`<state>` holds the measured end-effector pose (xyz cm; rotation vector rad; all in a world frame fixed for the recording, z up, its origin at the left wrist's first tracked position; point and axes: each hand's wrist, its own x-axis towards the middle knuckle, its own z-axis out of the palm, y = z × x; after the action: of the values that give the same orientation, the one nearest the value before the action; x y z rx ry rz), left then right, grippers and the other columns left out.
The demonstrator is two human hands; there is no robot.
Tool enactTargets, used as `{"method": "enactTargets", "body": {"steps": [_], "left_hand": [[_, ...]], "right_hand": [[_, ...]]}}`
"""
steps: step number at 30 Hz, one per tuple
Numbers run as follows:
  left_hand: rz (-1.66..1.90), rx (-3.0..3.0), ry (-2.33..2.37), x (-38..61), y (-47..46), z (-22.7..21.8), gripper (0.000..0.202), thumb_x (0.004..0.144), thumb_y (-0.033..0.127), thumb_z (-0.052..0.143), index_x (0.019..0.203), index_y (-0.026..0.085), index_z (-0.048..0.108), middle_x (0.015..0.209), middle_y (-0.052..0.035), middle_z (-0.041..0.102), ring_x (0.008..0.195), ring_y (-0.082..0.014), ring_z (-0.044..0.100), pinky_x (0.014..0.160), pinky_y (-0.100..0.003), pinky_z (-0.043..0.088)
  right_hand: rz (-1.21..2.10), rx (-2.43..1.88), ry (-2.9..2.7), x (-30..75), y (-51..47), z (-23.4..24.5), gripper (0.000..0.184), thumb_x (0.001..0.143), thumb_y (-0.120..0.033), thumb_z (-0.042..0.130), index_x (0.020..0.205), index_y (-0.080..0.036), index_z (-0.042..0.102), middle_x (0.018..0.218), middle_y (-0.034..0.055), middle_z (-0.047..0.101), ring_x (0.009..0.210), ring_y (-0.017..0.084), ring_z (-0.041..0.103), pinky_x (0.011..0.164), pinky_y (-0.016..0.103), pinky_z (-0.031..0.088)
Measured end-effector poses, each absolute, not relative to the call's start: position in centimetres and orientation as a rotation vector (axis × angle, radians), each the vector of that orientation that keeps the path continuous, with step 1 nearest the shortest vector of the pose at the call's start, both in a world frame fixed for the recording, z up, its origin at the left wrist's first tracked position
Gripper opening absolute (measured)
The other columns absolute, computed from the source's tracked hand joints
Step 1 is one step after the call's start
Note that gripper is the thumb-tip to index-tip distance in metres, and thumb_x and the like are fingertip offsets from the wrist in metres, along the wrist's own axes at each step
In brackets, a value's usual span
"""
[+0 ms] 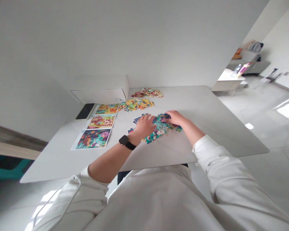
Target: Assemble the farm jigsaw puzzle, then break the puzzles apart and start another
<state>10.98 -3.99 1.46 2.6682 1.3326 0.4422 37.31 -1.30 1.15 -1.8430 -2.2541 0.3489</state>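
Note:
Jigsaw puzzle pieces (158, 131) in teal, navy and pink lie in a heap near the middle of the table. Over the heap's left side rests my left hand (144, 125), palm down with its fingers spread. A black watch is on that wrist. My right hand (175, 117) touches the far right edge of the same heap. Its fingers and thumb look apart, with pieces around the tips; the fingertips are partly hidden. Farther back are a yellow-orange heap of puzzle pieces (138, 104) and a red-and-cream heap of puzzle pieces (148, 93).
Three printed picture sheets (100, 122) lie in a column on the left of the white table (197, 99). Beside them is a dark-screened phone (85, 111). A white box (100, 91) stands against the wall. A low cabinet (227, 80) is beyond the table at right.

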Motion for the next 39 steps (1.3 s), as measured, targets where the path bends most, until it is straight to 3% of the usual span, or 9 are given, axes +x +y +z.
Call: {"method": "enactTargets", "body": {"steps": [3, 6, 9, 12, 16, 24, 29, 33, 39], "left_hand": [[0.379, 2.525, 1.513, 7.9, -0.9, 1.8, 0.057, 0.094, 0.045, 0.073, 0.143, 0.02, 0.06, 0.145, -0.0202, 0.064, 0.135, -0.0392, 0.06, 0.113, -0.053, 0.049], [0.256, 2.476, 1.464, 6.1, 1.1, 2.0, 0.063, 0.088, 0.046, 0.079, 0.141, 0.018, 0.061, 0.136, -0.0184, 0.071, 0.126, -0.0363, 0.068, 0.107, -0.044, 0.052], [0.256, 2.458, 1.322, 5.9, 2.1, 2.4, 0.065, 0.078, 0.041, 0.085, 0.136, 0.019, 0.065, 0.129, -0.0144, 0.076, 0.119, -0.0337, 0.072, 0.102, -0.039, 0.054], [0.296, 2.386, 1.186, 6.5, 2.7, 2.6, 0.068, 0.07, 0.03, 0.087, 0.135, 0.021, 0.069, 0.122, -0.0098, 0.079, 0.113, -0.0296, 0.074, 0.095, -0.033, 0.057], [0.236, 2.277, 1.181, 7.3, 3.3, 2.6, 0.068, 0.07, 0.02, 0.077, 0.138, 0.022, 0.07, 0.114, -0.0051, 0.08, 0.101, -0.0231, 0.076, 0.087, -0.028, 0.059], [0.224, 2.505, 1.275, 8.2, 2.9, 2.6, 0.053, 0.082, 0.045, 0.08, 0.128, 0.02, 0.076, 0.126, -0.012, 0.078, 0.116, -0.031, 0.074, 0.101, -0.034, 0.058], [0.175, 2.604, 1.166, 9.3, 2.7, 2.9, 0.054, 0.08, 0.035, 0.081, 0.131, 0.02, 0.074, 0.128, -0.0124, 0.076, 0.117, -0.0299, 0.073, 0.101, -0.034, 0.058], [0.115, 2.632, 1.134, 10.1, 2.9, 3.0, 0.068, 0.077, 0.026, 0.08, 0.143, 0.016, 0.068, 0.134, -0.016, 0.073, 0.118, -0.03, 0.073, 0.102, -0.034, 0.058], [0.184, 2.53, 0.971, 10.0, 2.5, 2.9, 0.063, 0.078, 0.016, 0.07, 0.14, 0.02, 0.069, 0.134, -0.0089, 0.075, 0.115, -0.0244, 0.073, 0.103, -0.032, 0.058]], "right_hand": [[0.41, -1.788, -2.304, 36.8, -0.5, 1.5, 0.065, 0.084, -0.049, 0.089, 0.14, -0.02, 0.072, 0.144, 0.0178, 0.071, 0.131, 0.032, 0.067, 0.112, 0.037, 0.048], [0.47, -1.731, -2.35, 36.4, -0.8, 1.9, 0.067, 0.079, -0.049, 0.093, 0.138, -0.023, 0.074, 0.137, 0.015, 0.074, 0.122, 0.031, 0.07, 0.104, 0.034, 0.051], [0.525, -1.726, -2.375, 36.2, -1.5, 2.2, 0.063, 0.077, -0.052, 0.094, 0.13, -0.023, 0.078, 0.125, 0.013, 0.077, 0.11, 0.028, 0.072, 0.094, 0.03, 0.053], [0.535, -1.765, -2.345, 36.4, -2.3, 2.6, 0.048, 0.08, -0.043, 0.092, 0.123, -0.023, 0.082, 0.118, 0.0109, 0.079, 0.102, 0.025, 0.073, 0.089, 0.028, 0.052], [0.549, -1.805, -2.289, 37.0, -3.1, 3.1, 0.032, 0.086, -0.034, 0.086, 0.116, -0.023, 0.082, 0.118, 0.0092, 0.08, 0.1, 0.022, 0.072, 0.087, 0.027, 0.051], [0.678, -2.171, -2.145, 38.9, -2.5, 4.1, 0.026, 0.089, -0.041, 0.081, 0.107, -0.021, 0.083, 0.103, 0.0077, 0.084, 0.089, 0.023, 0.074, 0.074, 0.026, 0.049], [0.809, -2.135, -1.966, 38.6, -2.2, 3.9, 0.03, 0.093, -0.04, 0.076, 0.114, -0.019, 0.08, 0.093, 0.006, 0.082, 0.074, 0.017, 0.069, 0.066, 0.024, 0.046], [0.869, -2.096, -1.95, 38.3, -2.6, 3.7, 0.023, 0.093, -0.04, 0.075, 0.098, -0.018, 0.079, 0.084, 0.003, 0.078, 0.069, 0.015, 0.062, 0.064, 0.025, 0.042], [0.953, -1.932, -1.895, 39.0, -3.4, 3.4, 0.036, 0.094, -0.054, 0.069, 0.092, -0.019, 0.076, 0.077, -0.0013, 0.072, 0.068, 0.014, 0.057, 0.067, 0.025, 0.042]]}}
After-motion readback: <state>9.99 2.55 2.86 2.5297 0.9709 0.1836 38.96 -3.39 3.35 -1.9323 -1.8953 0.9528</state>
